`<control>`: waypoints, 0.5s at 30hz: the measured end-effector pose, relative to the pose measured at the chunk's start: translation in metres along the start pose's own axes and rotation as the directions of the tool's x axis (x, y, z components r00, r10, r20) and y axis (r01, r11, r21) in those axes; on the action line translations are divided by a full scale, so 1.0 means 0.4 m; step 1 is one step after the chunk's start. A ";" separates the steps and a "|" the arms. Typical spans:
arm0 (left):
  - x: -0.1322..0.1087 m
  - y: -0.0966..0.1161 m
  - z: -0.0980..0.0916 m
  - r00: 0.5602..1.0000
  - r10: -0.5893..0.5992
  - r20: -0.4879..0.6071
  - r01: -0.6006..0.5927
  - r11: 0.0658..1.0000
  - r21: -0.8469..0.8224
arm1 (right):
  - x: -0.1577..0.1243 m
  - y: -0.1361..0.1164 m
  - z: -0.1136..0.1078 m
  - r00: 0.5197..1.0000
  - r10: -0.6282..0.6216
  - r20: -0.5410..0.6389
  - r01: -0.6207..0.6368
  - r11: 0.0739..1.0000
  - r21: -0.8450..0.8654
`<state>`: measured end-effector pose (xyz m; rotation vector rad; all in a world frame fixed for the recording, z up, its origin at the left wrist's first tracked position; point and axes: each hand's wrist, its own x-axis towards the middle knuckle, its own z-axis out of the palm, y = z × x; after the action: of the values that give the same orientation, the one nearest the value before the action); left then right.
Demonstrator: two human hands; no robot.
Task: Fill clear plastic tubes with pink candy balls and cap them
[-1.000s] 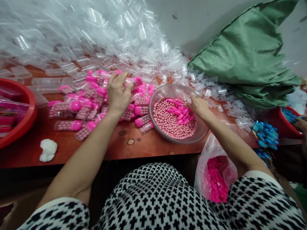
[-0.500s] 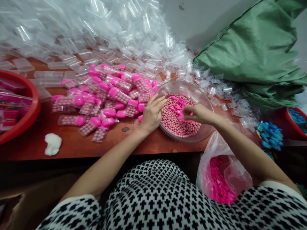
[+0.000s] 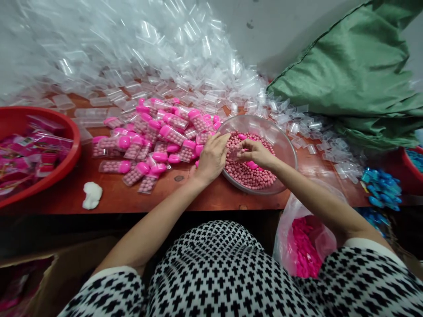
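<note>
My left hand (image 3: 212,156) is at the left rim of a clear bowl (image 3: 287,174), its fingers bent around what looks like a small clear plastic container (image 3: 232,153) with pink beads in it. Over the bowl, my right hand (image 3: 256,153) pinches thumb and fingers together at the container's end; whatever is between the fingertips is too small to make out. Pink beads (image 3: 254,179) fill the bottom of the bowl. A few bright pink caps (image 3: 251,165) lie on them, partly covered by my right hand.
Filled containers with pink caps (image 3: 172,134) are heaped left of the bowl. Empty clear containers (image 3: 185,57) pile up behind. A red basin (image 3: 74,152) stands at left, near a white lump (image 3: 92,195). A bag of pink pieces (image 3: 306,251) hangs below the table edge; a green sack (image 3: 350,75) leans at right.
My right hand has moved left from the pink caps in the bowl toward my left hand. My left hand stays at the rim. The view has shifted slightly left.
</note>
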<state>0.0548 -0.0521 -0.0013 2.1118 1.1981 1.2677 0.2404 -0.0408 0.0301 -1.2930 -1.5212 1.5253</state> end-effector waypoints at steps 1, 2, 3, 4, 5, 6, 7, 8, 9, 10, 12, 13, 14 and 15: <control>0.006 0.014 -0.003 1.000 -0.008 0.007 0.008 1.000 -0.012 | -0.014 -0.008 -0.008 1.000 -0.012 -0.016 0.013 0.997 0.075; 0.013 0.030 -0.006 1.000 -0.020 0.025 0.020 0.999 -0.039 | -0.027 -0.016 -0.014 0.999 -0.030 -0.039 0.034 0.992 0.119; 0.021 0.046 -0.007 0.998 -0.037 0.054 0.041 0.996 -0.082 | -0.039 -0.024 -0.019 0.997 -0.050 -0.059 0.058 0.988 0.145; 0.029 0.060 -0.007 0.994 -0.061 0.089 0.073 0.987 -0.141 | -0.050 -0.032 -0.023 0.995 -0.069 -0.075 0.081 0.984 0.160; 0.038 0.071 -0.004 0.988 -0.088 0.130 0.115 0.970 -0.215 | -0.059 -0.039 -0.027 0.992 -0.086 -0.088 0.100 0.981 0.166; 0.047 0.079 0.000 0.978 -0.116 0.173 0.165 0.939 -0.301 | -0.068 -0.045 -0.033 0.990 -0.102 -0.096 0.117 0.980 0.161; 0.054 0.083 0.006 0.965 -0.143 0.219 0.221 0.893 -0.392 | -0.075 -0.050 -0.039 0.988 -0.117 -0.101 0.132 0.980 0.147; 0.061 0.085 0.013 0.950 -0.165 0.266 0.279 0.833 -0.478 | -0.083 -0.054 -0.047 0.986 -0.134 -0.100 0.147 0.981 0.125; 0.066 0.084 0.019 0.932 -0.181 0.313 0.333 0.767 -0.549 | -0.090 -0.057 -0.055 0.983 -0.155 -0.094 0.164 0.982 0.096; 0.070 0.081 0.026 0.914 -0.189 0.358 0.380 0.705 -0.599 | -0.097 -0.059 -0.065 0.980 -0.178 -0.085 0.184 0.981 0.061; 0.073 0.077 0.035 0.888 -0.196 0.417 0.441 0.622 -0.646 | -0.108 -0.063 -0.082 0.971 -0.230 -0.063 0.229 0.973 -0.022; 0.074 0.075 0.038 0.880 -0.194 0.433 0.455 0.604 -0.654 | -0.112 -0.065 -0.089 0.966 -0.255 -0.053 0.251 0.965 -0.072; 0.074 0.074 0.040 0.878 -0.192 0.439 0.460 0.596 -0.659 | -0.114 -0.068 -0.094 0.959 -0.279 -0.046 0.271 0.953 -0.131; 0.074 0.074 0.041 0.877 -0.187 0.443 0.461 0.593 -0.660 | -0.115 -0.070 -0.098 0.951 -0.305 -0.040 0.292 0.936 -0.198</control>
<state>0.0893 -0.0426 0.0258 1.3138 0.6739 0.9385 0.2860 -0.0650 0.0724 -1.1406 -1.7601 1.1527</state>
